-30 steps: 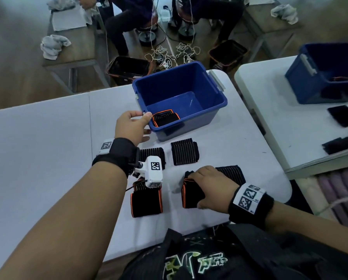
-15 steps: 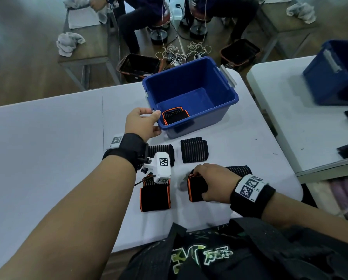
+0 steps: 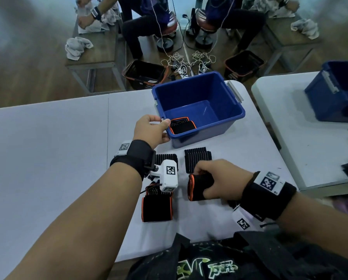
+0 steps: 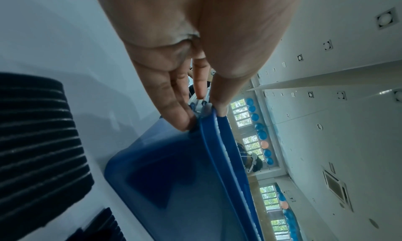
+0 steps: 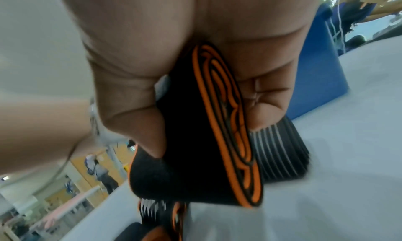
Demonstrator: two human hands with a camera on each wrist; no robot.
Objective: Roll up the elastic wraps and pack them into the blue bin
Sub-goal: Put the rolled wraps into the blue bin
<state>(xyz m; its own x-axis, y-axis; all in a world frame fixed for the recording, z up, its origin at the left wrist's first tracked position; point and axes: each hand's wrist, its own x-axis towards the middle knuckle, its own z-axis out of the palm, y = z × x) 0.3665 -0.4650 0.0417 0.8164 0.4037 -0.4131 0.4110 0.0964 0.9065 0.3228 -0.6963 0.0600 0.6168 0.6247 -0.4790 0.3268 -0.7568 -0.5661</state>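
The blue bin (image 3: 232,107) stands on the white table, with one rolled black wrap with orange edging (image 3: 181,127) in its near left corner. My left hand (image 3: 153,130) pinches the bin's near left rim (image 4: 208,124) between thumb and fingers. My right hand (image 3: 219,179) grips a rolled black-and-orange wrap (image 3: 197,187), whose orange spiral end (image 5: 230,124) shows in the right wrist view. Another rolled wrap (image 3: 157,207) lies under my left wrist. Two flat ribbed black wraps (image 3: 197,156) (image 3: 166,159) lie just before the bin.
A second white table (image 3: 310,158) to the right carries another blue bin (image 3: 336,91) and black wraps. Behind my table are seated people, black baskets (image 3: 144,74), tangled cables and wooden benches with white cloths (image 3: 77,46). A dark bag (image 3: 229,259) lies at the near edge.
My right hand has lifted the rolled wrap off the table and turned it, its grip now round it. My left hand stays on the bin's rim. The head view has shifted closer.
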